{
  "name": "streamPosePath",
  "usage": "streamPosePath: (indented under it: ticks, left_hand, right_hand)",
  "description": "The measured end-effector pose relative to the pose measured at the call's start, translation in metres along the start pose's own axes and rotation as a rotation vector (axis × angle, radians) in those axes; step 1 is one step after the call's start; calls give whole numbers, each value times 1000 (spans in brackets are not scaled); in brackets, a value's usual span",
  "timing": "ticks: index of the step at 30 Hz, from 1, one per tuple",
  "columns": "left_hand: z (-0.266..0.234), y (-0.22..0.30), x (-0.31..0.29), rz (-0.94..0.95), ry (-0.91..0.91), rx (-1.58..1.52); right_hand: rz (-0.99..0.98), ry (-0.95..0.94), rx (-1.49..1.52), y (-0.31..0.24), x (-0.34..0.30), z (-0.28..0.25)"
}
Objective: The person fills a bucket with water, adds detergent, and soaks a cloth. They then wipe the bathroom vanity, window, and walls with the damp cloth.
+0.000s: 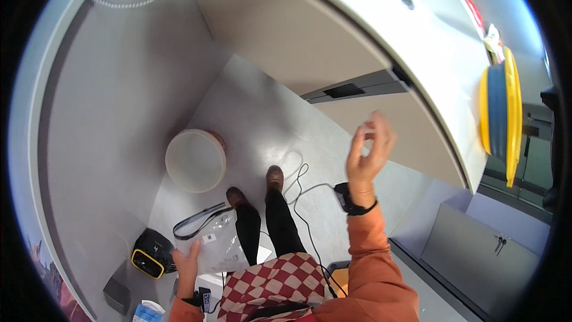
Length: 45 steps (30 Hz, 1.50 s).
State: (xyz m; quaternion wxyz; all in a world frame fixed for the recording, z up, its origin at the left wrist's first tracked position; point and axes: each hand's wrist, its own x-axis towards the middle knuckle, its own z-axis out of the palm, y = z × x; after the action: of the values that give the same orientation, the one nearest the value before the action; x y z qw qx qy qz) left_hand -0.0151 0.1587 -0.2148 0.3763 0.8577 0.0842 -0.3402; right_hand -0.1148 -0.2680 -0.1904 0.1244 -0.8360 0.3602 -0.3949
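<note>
Bag (225,249) of clear plastic, with a small white label (208,238), sits at the near left of the scene, just beside the person's dark trouser legs (280,226). The left hand (187,267) pinches its left side, the thumb lying against the plastic; how the other fingers press is partly hidden. A black strap (189,228) loops along the far side of the bag; whether it is fixed there I cannot tell. The right hand (372,150) is raised at the right, before the beige cabinet front (387,119), thumb and fingers loosely curled with a gap between them, the fingertips slightly blurred; whether they touch the panel I cannot tell. Beyond the feet, to the left, a whitish round bin (195,161) stands on the grey floor (262,107). A black case with yellow trim (149,253) lies left of the left hand. Far to the right, a yellow-rimmed round object (500,113) stands on edge by the white worktop (441,77), and a dark cable (307,226) trails between the legs and the right forearm
</note>
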Motion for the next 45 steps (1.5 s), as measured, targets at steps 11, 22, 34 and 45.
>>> streamPosePath:
  ticks: [11, 22, 34, 45]
  left_hand:
    - [-43, 113, -3, 307, -82, -80]
    - [-69, 125, 52, 358, -85, -121]
    - [53, 161, 112, -12, -643, -380]
    - [388, 272, 111, 880, -935, -78]
  right_hand:
    - [5, -41, -290, -90, 90, -12]
    - [233, -175, 62, -148, -13, -49]
    - [268, -90, -33, -161, -188, -176]
    - [488, -201, -140, -117, -263, -263]
